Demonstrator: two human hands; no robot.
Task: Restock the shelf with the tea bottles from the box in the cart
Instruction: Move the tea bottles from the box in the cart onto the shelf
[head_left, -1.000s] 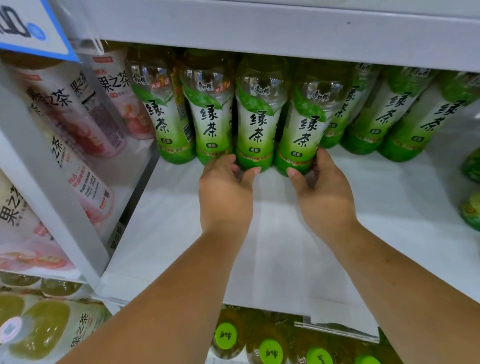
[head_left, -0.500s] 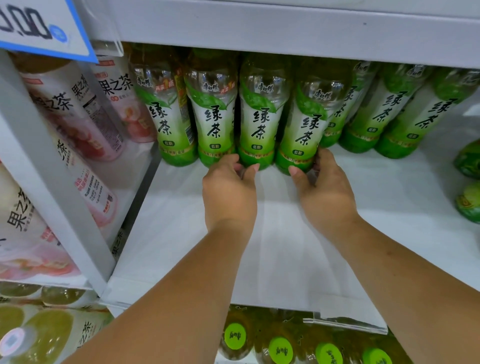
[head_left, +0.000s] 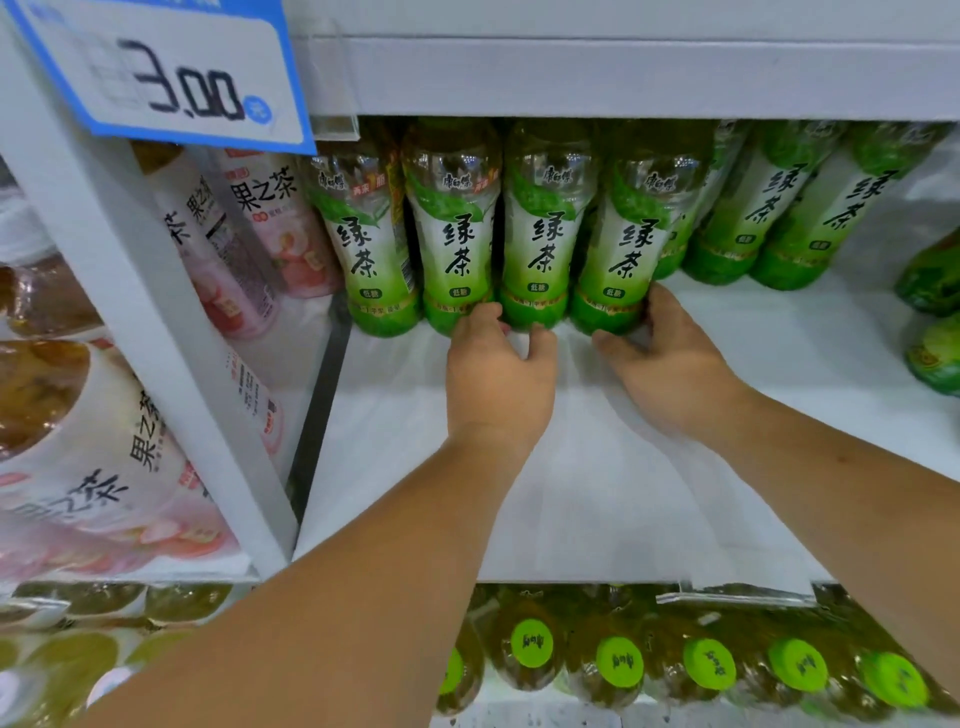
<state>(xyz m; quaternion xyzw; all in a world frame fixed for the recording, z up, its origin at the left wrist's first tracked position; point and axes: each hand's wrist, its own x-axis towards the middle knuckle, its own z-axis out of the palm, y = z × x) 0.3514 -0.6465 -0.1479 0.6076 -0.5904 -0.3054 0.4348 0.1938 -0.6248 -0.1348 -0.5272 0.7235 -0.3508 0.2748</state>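
Just beyond my fingertips stand the tea bottles (head_left: 540, 244), upright at the shelf (head_left: 597, 493) back. My left hand (head_left: 498, 379) rests loosely curled, gripping nothing; my right hand (head_left: 660, 358) cups the end bottle's base. I'm squaring the row (placing seems done); next comes fetching more from the box.

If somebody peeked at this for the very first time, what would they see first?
Probably the row of green tea bottles standing at the back of the white shelf, with the left hand and right hand at their bases. Next, the big blue-edged price sign reading 3.00 at the top left, above pink-labelled bottles.
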